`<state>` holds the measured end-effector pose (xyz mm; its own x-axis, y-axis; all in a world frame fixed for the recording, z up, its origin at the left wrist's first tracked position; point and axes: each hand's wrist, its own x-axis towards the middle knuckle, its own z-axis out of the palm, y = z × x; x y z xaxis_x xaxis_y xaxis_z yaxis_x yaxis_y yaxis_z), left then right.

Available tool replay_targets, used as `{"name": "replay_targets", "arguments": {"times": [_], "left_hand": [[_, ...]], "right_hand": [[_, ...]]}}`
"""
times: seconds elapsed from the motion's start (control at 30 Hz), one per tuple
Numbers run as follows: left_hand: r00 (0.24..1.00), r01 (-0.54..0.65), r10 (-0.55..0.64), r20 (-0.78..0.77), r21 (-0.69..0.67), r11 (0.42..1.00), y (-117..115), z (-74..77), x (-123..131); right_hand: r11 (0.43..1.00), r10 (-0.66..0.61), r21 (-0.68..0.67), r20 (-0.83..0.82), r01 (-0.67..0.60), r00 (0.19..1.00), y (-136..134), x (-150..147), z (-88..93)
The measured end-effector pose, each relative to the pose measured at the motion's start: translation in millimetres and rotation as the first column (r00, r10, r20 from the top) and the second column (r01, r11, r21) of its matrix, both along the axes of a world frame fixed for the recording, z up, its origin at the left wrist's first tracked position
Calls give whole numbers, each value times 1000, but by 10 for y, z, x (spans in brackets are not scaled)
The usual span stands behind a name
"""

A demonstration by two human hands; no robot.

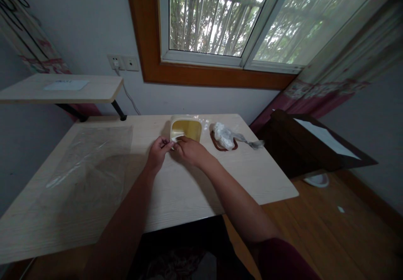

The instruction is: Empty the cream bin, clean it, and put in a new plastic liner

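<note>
My left hand [159,151] and my right hand [188,149] meet over the light wooden table [176,187], fingers pinched together at the near edge of a square cream container [185,129] with a yellowish inside. A small pale piece shows between the fingertips of both hands, too small to name. The container stands upright near the table's far edge.
A crumpled clear plastic bag [224,134] lies on a brown ring-shaped thing [217,145] right of the container. A clear plastic sheet [90,166] covers the table's left part. A raised shelf [59,88] stands at the far left, a dark box [311,145] to the right, a window behind.
</note>
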<state>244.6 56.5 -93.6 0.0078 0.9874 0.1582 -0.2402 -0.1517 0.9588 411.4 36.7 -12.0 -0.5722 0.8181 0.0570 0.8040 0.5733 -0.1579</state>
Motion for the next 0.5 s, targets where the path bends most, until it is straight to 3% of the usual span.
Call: {"name": "replay_targets", "arguments": {"times": [0.13,0.27,0.5], "left_hand": [[998,57,-57,16,-29,998,15,-59,-5],[994,105,-103,40,-60,993,2,-81,32],[984,134,-121,132,-95,986,-25,-25,81]], "right_hand": [[991,15,-137,110,0,994,193,-70,15],[954,-44,-278,251,115,967,424,-156,58],[920,-125,-313,340,238,932,670,-270,56]]}}
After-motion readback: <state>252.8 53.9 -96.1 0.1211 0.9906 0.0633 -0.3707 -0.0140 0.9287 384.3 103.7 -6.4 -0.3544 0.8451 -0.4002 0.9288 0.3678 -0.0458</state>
